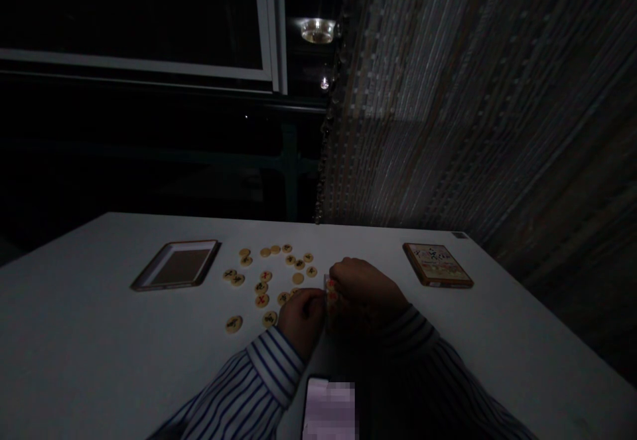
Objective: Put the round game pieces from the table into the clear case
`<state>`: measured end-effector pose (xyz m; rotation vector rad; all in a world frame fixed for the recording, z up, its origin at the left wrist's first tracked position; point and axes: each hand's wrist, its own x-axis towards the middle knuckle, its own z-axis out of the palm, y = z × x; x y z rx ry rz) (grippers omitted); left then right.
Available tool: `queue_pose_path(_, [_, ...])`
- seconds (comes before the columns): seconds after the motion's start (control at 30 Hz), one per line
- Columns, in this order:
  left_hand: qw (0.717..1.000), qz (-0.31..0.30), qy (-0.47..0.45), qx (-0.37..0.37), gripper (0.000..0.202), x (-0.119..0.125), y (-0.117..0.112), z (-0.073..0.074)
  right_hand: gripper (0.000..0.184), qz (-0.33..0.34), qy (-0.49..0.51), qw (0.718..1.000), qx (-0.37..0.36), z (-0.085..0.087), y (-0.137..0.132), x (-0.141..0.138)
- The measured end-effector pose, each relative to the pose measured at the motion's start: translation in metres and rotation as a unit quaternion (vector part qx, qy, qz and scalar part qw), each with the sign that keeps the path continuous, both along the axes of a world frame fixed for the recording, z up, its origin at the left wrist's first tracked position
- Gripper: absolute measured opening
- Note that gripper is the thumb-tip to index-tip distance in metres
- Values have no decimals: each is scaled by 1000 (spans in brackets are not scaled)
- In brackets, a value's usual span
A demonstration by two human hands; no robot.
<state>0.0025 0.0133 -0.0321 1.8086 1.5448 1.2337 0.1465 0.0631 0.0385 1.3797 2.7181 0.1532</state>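
Note:
My left hand (300, 319) and my right hand (362, 283) meet near the middle of a white table (99, 347). Both are closed around a short upright stack of round wooden game discs (330, 297) held between them. Several more pale discs (262, 287) marked with red or black characters lie scattered flat on the table, just left of and beyond my left hand. Both sleeves are striped. The light is dim, so the fingertips are hard to make out.
An open shallow box tray (175, 265) lies at the left of the discs. A printed box lid (436, 265) lies at the right. A lit phone (328, 410) sits near the front edge. A woven blind hangs behind the table at the right; dark window at left.

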Motion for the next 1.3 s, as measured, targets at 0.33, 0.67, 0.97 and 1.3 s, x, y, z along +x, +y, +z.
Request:
queue_pose_path(0.33, [1000, -4, -3, -11, 20, 0, -1, 1, 19, -3, -2, 1000, 16, 10, -1, 4])
queue_pose_path(0.67, [999, -27, -28, -28, 21, 1, 0, -3, 28, -55, 42, 995, 67, 52, -6, 15])
queue_pose_path(0.97, [1000, -20, -9, -18, 20, 0, -1, -6, 28, -53, 86, 991, 87, 61, -12, 15])
queue_pose_path(1.3, [999, -3, 20, 38, 19, -10, -5, 12, 28, -41, 85, 990, 100, 67, -17, 7])
